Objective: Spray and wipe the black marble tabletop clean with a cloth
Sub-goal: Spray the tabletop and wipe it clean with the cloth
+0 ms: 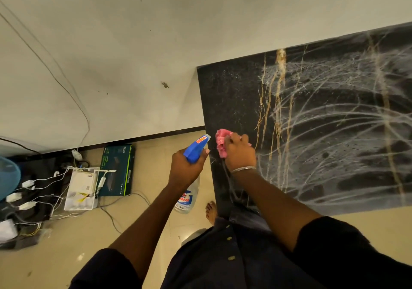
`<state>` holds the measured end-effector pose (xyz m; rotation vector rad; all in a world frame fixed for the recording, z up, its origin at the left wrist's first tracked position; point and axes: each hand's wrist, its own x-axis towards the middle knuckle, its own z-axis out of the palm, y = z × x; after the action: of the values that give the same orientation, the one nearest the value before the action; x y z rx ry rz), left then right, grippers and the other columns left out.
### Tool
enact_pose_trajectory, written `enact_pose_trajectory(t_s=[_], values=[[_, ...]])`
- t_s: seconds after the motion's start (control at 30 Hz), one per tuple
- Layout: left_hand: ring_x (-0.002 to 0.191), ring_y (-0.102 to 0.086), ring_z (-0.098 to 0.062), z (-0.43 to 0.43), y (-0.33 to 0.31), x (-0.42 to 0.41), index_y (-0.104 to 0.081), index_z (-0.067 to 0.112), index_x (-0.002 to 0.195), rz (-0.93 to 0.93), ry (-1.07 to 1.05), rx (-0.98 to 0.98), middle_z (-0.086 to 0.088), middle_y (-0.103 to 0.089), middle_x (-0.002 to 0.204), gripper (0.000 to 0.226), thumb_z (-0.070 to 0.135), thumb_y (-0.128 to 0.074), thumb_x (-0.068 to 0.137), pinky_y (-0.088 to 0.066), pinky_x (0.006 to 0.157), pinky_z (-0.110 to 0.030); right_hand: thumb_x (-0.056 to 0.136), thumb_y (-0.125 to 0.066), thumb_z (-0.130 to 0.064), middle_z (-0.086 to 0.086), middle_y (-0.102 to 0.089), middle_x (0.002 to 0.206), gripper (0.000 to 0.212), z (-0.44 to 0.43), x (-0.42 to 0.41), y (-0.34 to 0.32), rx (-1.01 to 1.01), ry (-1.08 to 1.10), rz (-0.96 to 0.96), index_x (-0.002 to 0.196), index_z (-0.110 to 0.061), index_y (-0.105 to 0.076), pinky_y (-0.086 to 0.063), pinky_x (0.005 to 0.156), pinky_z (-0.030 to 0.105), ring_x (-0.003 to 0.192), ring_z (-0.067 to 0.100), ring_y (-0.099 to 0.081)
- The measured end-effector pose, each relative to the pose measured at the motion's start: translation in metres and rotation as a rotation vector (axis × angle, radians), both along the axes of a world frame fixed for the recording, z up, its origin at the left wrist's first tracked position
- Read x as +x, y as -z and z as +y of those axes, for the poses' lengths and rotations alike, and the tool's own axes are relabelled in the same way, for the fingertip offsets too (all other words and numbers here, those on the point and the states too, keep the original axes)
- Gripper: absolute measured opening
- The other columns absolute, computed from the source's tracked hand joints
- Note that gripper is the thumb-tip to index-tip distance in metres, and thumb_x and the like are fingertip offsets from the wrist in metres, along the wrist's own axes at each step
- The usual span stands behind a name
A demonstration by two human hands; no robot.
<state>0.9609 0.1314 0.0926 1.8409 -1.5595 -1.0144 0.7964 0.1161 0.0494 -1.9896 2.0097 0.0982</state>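
The black marble tabletop with gold and white veins fills the right side, against the wall; fine spray droplets speckle its left end. My right hand grips a bunched pink cloth and presses it onto the tabletop near the left edge. My left hand holds a spray bottle by its blue trigger head, just left of the table edge over the floor, with the nozzle aimed at the tabletop. The clear bottle body hangs below my hand.
A white wall runs behind the table. On the beige floor at the left lie a dark green box, a white tray, several adapters and tangled cables. My bare foot stands by the table edge.
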Motion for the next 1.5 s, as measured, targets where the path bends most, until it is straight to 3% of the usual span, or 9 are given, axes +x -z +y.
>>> enact_pose_trajectory(t_s=[0.1, 0.2, 0.4, 0.6, 0.83, 1.0, 1.1, 1.33, 1.5], values=[[0.053, -0.048, -0.008, 0.006, -0.002, -0.005, -0.053, 0.013, 0.088, -0.036, -0.032, -0.002, 0.007, -0.048, 0.059, 0.021, 0.033, -0.061, 0.089, -0.042, 0.052, -0.006, 0.09, -0.064, -0.027, 0.011, -0.041, 0.139, 0.059, 0.003, 0.032, -0.001, 0.092, -0.213, -0.058, 0.14, -0.013, -0.037, -0.047, 0.097, 0.039, 0.126, 0.03, -0.04], [0.052, -0.048, -0.008, 0.011, -0.003, -0.009, -0.053, 0.014, 0.087, -0.046, -0.025, -0.017, 0.006, -0.048, 0.059, 0.019, 0.03, -0.062, 0.089, -0.042, 0.053, -0.006, 0.091, -0.064, -0.029, 0.009, -0.042, 0.138, 0.055, 0.006, 0.026, 0.002, 0.074, -0.275, -0.101, 0.138, -0.016, -0.04, -0.048, 0.094, 0.038, 0.125, 0.029, -0.04], [0.046, -0.048, -0.008, 0.025, 0.006, -0.002, -0.055, 0.016, 0.076, -0.065, 0.041, -0.023, 0.005, -0.047, 0.054, 0.023, 0.034, -0.064, 0.087, -0.038, 0.051, -0.009, 0.066, -0.078, -0.011, 0.012, -0.058, 0.102, 0.045, 0.031, -0.08, 0.013, -0.196, -0.007, 0.029, 0.108, -0.009, -0.062, -0.052, 0.05, 0.035, 0.088, 0.034, -0.055], [0.047, -0.047, -0.008, 0.038, 0.008, 0.011, -0.054, 0.016, 0.076, -0.063, 0.1, -0.043, 0.006, -0.048, 0.053, 0.023, 0.033, -0.064, 0.087, -0.038, 0.051, -0.008, 0.08, -0.064, -0.012, 0.013, -0.049, 0.122, 0.048, 0.038, -0.082, 0.005, -0.095, 0.313, 0.064, 0.127, -0.01, -0.053, -0.053, 0.071, 0.044, 0.112, 0.037, -0.045], [0.051, -0.049, -0.011, 0.056, 0.005, 0.021, -0.056, 0.015, 0.083, -0.057, 0.075, -0.05, 0.007, -0.05, 0.057, 0.021, 0.034, -0.065, 0.087, -0.04, 0.054, -0.014, 0.084, -0.069, -0.023, 0.011, -0.044, 0.132, 0.06, 0.056, 0.048, 0.002, -0.007, -0.041, -0.037, 0.136, -0.012, -0.04, -0.051, 0.087, 0.036, 0.119, 0.03, -0.042], [0.05, -0.048, -0.009, 0.058, 0.008, 0.035, -0.056, 0.014, 0.082, -0.064, 0.078, -0.075, 0.007, -0.048, 0.056, 0.022, 0.033, -0.065, 0.087, -0.04, 0.054, -0.014, 0.088, -0.064, -0.023, 0.007, -0.046, 0.129, 0.048, 0.056, 0.032, 0.006, -0.046, -0.117, -0.038, 0.132, -0.016, -0.047, -0.053, 0.071, 0.035, 0.117, 0.029, -0.043], [0.051, -0.05, -0.011, 0.057, 0.01, 0.041, -0.058, 0.012, 0.084, -0.039, 0.076, -0.058, 0.005, -0.051, 0.057, 0.025, 0.037, -0.064, 0.087, -0.041, 0.056, -0.015, 0.081, -0.063, -0.016, 0.008, -0.049, 0.12, 0.048, 0.055, -0.015, 0.008, -0.103, 0.012, 0.028, 0.127, -0.015, -0.052, -0.043, 0.057, 0.031, 0.109, 0.031, -0.044], [0.052, -0.05, -0.012, 0.055, 0.007, 0.044, -0.059, 0.012, 0.085, -0.006, 0.05, -0.048, 0.003, -0.052, 0.058, 0.024, 0.035, -0.064, 0.087, -0.043, 0.058, -0.019, 0.077, -0.065, -0.01, 0.014, -0.048, 0.122, 0.05, 0.047, -0.064, 0.007, -0.108, 0.498, 0.029, 0.126, -0.009, -0.055, -0.05, 0.073, 0.043, 0.111, 0.039, -0.043], [0.051, -0.048, -0.011, 0.062, 0.008, 0.037, -0.056, 0.014, 0.082, -0.005, 0.069, -0.034, 0.005, -0.049, 0.057, 0.022, 0.034, -0.064, 0.087, -0.04, 0.057, -0.017, 0.083, -0.063, -0.015, 0.011, -0.047, 0.123, 0.046, 0.055, 0.016, 0.002, -0.097, 0.266, 0.022, 0.127, -0.011, -0.05, -0.054, 0.071, 0.036, 0.111, 0.033, -0.045]])
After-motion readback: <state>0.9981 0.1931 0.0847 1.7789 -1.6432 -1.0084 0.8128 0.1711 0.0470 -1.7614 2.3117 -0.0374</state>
